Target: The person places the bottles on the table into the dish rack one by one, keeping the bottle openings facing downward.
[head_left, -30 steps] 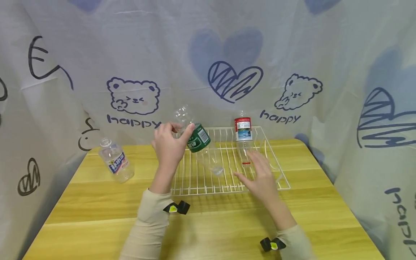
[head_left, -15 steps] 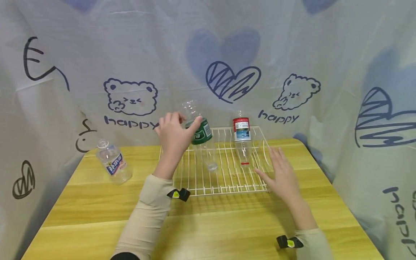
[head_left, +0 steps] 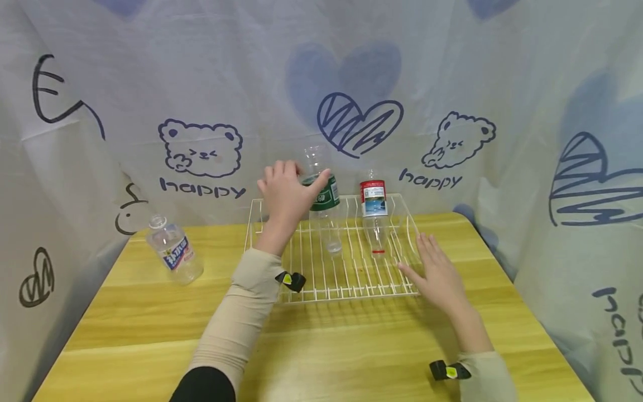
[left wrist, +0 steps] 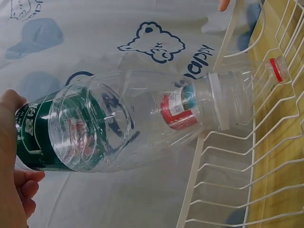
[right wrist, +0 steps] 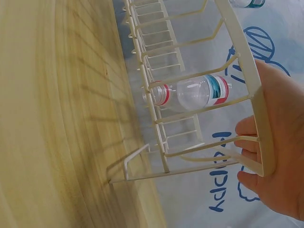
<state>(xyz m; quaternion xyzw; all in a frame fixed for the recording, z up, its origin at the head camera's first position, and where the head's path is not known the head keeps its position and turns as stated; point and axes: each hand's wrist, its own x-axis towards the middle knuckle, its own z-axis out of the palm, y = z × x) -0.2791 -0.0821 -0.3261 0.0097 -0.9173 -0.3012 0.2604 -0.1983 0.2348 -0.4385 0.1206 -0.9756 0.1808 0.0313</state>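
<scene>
My left hand [head_left: 286,192] grips a clear plastic bottle [head_left: 326,195] by its green label. The bottle is upside down, with its neck low among the wires of the white wire rack [head_left: 321,298]. Seen from the left wrist, the bottle [left wrist: 142,123] has a white ring round its neck. A second clear bottle [head_left: 374,198] with a red, white and blue label stands neck-down in the rack to the right. My right hand [head_left: 442,279] rests on the rack's right side, fingers straight and thumb spread. In the right wrist view the rack's rail [right wrist: 255,97] partly covers this hand.
A clear bottle [head_left: 176,254] with a blue and white label stands upright on the wooden table [head_left: 351,352], left of the rack. A pale curtain [head_left: 271,67] with printed bears and hearts closes off the back and sides.
My left hand has carried the green-labelled bottle right and back, turning it from tilted to nearly upright. My right hand has moved right, from beside the red-labelled bottle to the rack's side.
</scene>
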